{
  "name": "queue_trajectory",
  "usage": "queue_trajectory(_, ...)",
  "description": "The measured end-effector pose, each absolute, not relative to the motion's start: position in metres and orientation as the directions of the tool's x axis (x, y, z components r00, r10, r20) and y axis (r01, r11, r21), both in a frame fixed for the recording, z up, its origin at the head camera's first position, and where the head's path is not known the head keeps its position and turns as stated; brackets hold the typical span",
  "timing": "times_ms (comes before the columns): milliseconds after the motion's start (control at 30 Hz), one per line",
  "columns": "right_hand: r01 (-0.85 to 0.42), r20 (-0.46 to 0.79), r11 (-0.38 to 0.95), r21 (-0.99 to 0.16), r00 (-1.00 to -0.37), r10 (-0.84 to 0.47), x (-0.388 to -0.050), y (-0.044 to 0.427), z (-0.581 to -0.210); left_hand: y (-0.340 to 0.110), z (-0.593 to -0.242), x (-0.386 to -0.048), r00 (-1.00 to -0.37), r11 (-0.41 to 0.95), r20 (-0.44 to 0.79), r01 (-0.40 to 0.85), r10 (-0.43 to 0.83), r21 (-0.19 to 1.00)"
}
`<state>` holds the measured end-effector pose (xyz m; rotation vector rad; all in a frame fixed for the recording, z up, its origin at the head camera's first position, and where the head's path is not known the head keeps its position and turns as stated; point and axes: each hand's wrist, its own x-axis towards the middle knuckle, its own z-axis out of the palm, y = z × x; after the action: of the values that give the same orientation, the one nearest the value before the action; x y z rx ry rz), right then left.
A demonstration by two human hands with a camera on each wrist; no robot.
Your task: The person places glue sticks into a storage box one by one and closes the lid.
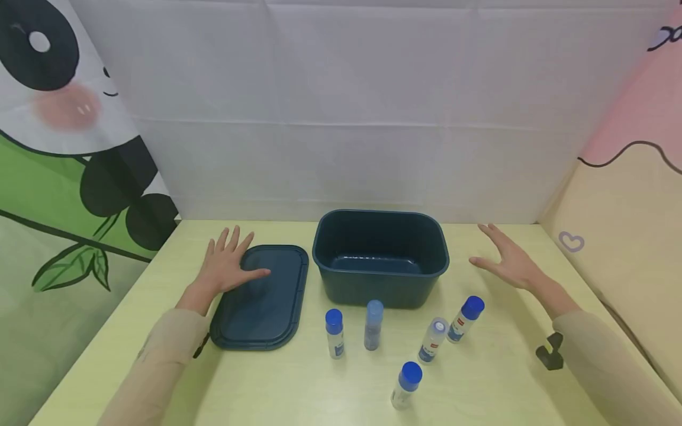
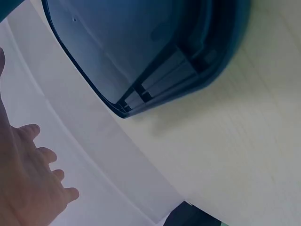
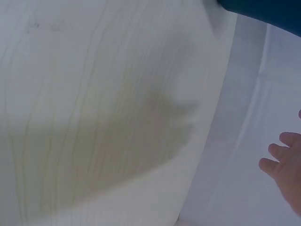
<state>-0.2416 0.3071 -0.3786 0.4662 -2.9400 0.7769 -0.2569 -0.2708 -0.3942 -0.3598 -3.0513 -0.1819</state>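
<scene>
My left hand (image 1: 226, 266) is spread over the dark blue lid (image 1: 261, 296), fingers straight and holding nothing. To the right of the bin, my right hand (image 1: 508, 260) hovers with fingers extended and nothing in it; its shadow falls on the table in the right wrist view. Between the hands stands a dark teal bin (image 1: 380, 290), its open top showing a bare inside. In front of it stand several glue sticks: one with a blue cap (image 1: 335, 334), a pale blue one (image 1: 373, 325), one with a clear cap (image 1: 433, 341), and blue-capped ones at right (image 1: 465, 319) and nearest me (image 1: 407, 386).
A pale yellow table (image 1: 266, 390) lies under everything. Behind it hangs a white cloth (image 1: 373, 118). Printed cloths stand at the left (image 1: 96, 189) and right (image 1: 634, 236) sides, close to the table's edges.
</scene>
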Motion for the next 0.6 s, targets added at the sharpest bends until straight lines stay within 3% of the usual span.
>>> queue_trajectory(333, -0.339, 0.146, 0.699, -0.63, -0.935, -0.323, -0.241, 0.274, -0.365, -0.252, -0.391, -0.241, -0.945, 0.931, 0.082, 0.326, 0.317, 0.165)
queue_trajectory(600, -0.381, 0.138, 0.625, -0.682, -0.905, -0.401, -0.239, 0.255, -0.357, -0.235, -0.393, -0.23, -0.925, 0.879, 0.101, 0.379, 0.365, 0.289)
